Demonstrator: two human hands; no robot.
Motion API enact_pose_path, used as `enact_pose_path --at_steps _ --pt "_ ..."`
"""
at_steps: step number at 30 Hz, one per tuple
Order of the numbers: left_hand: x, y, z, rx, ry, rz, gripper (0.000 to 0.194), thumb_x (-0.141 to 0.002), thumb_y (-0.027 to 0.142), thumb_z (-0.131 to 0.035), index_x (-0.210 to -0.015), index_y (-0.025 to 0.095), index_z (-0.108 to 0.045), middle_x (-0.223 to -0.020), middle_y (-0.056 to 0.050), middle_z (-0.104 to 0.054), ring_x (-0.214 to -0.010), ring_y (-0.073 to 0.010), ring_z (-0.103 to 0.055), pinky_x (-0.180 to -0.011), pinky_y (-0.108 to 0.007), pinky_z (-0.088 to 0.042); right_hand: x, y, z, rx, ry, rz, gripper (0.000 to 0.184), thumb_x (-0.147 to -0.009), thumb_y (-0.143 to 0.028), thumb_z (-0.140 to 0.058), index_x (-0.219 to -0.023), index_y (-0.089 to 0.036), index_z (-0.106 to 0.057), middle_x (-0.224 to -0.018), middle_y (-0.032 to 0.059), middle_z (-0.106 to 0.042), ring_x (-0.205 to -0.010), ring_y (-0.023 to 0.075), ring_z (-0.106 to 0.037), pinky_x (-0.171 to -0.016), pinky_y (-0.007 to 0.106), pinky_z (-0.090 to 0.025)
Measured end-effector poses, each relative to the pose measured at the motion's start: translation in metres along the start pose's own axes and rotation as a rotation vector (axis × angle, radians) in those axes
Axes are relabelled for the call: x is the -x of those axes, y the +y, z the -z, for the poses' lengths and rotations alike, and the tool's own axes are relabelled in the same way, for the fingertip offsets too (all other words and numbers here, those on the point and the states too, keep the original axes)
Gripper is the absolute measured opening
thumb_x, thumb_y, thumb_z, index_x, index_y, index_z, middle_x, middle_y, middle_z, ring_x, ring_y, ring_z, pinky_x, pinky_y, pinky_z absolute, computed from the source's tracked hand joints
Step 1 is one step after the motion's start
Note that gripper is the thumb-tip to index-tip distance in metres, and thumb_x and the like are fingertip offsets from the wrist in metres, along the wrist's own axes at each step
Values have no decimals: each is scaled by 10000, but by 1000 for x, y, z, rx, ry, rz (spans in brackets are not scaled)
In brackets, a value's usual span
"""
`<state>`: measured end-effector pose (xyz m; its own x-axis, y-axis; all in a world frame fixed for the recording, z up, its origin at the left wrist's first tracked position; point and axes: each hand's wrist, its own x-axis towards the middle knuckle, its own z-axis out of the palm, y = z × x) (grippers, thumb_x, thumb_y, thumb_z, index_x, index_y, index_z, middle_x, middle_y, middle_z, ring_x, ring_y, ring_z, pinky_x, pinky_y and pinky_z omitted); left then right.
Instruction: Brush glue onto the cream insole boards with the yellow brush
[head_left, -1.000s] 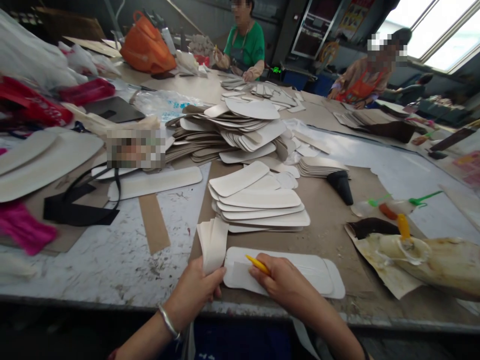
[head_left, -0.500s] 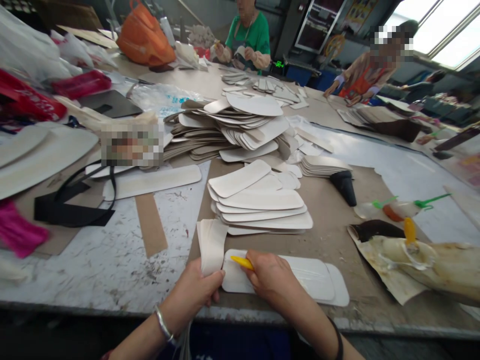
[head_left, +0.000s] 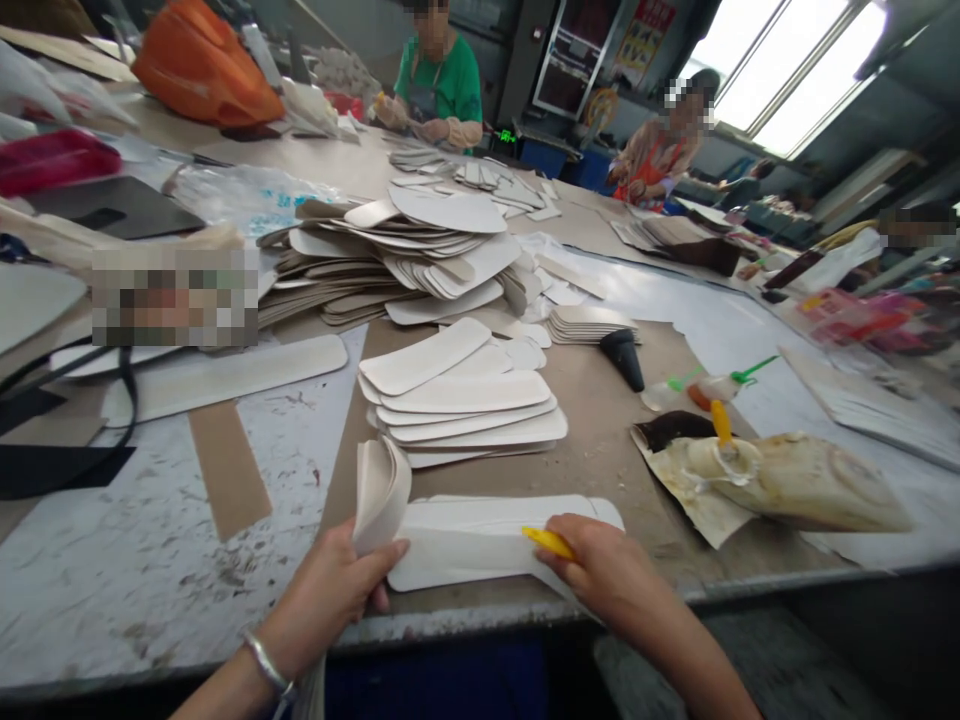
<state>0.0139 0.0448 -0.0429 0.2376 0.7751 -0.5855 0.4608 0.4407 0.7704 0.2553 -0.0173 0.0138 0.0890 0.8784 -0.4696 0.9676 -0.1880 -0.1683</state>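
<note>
The left hand (head_left: 330, 590) pinches a small bundle of white strips (head_left: 381, 492), thumb on top, so the strips stand up and curl over, ready to peel off one at a time. The right hand (head_left: 611, 580) is closed on a yellow tool (head_left: 549, 542) and presses its tip on the long white piece (head_left: 480, 540). That piece lies flat at the near edge of the table (head_left: 150, 580), just beside the bundle, so both hands can reach it. I cannot tell if the tool is a brush or a scraper. Behind is a stack (head_left: 465, 405) of the same pieces. To the right lies a messy glue bag (head_left: 787, 485), close by for dipping, it seems.
</note>
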Motion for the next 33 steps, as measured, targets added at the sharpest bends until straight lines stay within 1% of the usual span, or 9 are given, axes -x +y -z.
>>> enact_pose_path --at_steps 3,5,8,12,17,23,28,30,33 --pt "1 0 0 4 -4 6 319 -642 481 -578 -686 170 -524 -349 13 -545 -312 -106 -375 -372 -208 -273 11 35 -6 -58 86 -132 200 -885 -289 -392 -843 -197 -565 -872 58 -653 -791 195 -610 -666 266 -388" --pt "1 0 -1 -1 7 8 308 -636 474 -581 -677 174 -522 -344 11 -542 -308 -109 -380 -372 -211 -276 13 44 -11 -39 136 -180 209 -892 -299 -369 -837 -205 -547 -867 56 -649 -777 196 -612 -648 268 -382" --pt "0 -4 -4 4 46 -7 311 -627 490 -581 -635 187 -510 -336 6 -538 -291 -113 -382 -363 -216 -269 10 39 -16 64 171 -232 203 -898 -280 -365 -813 -214 -537 -837 51 -658 -767 206 -629 -605 268 -360" --pt "-4 -11 -8 3 48 0 316 -615 504 -592 -620 200 -504 -336 1 -538 -288 -124 -400 -351 -224 -271 5 26 -13 161 144 -299 188 -905 -274 -380 -846 -213 -548 -872 65 -676 -805 217 -650 -586 260 -360" --pt "-1 -10 -11 22 79 -15 299 -636 486 -580 -651 195 -514 -329 15 -518 -273 -118 -388 -349 -220 -261 3 25 -11 182 101 -335 193 -913 -271 -385 -875 -196 -558 -873 77 -676 -836 234 -654 -604 267 -389" --pt "-1 -11 -12 -20 97 4 366 -629 534 -575 -679 175 -521 -324 1 -518 -270 -118 -374 -353 -220 -251 -2 29 -16 179 86 -323 193 -915 -254 -382 -871 -190 -558 -885 77 -668 -831 241 -651 -601 280 -392" --pt "-2 -11 -12 -23 100 29 368 -618 535 -580 -662 175 -515 -329 6 -505 -273 -114 -369 -352 -215 -245 0 30 -22 186 153 -314 162 -906 -241 -402 -830 -198 -539 -845 67 -660 -792 235 -649 -579 284 -374" --pt "-1 -9 -11 -16 90 36 357 -615 526 -583 -642 178 -510 -336 5 -512 -275 -107 -366 -356 -210 -238 4 34 -25 200 212 -339 156 -904 -233 -397 -826 -197 -528 -845 71 -651 -763 233 -646 -561 288 -364" --pt "0 -6 -9 15 57 54 374 -596 542 -597 -604 180 -504 -336 5 -513 -291 -103 -366 -368 -210 -250 13 47 -32 192 334 -402 168 -901 -255 -386 -796 -202 -506 -799 68 -636 -688 217 -624 -543 291 -350"
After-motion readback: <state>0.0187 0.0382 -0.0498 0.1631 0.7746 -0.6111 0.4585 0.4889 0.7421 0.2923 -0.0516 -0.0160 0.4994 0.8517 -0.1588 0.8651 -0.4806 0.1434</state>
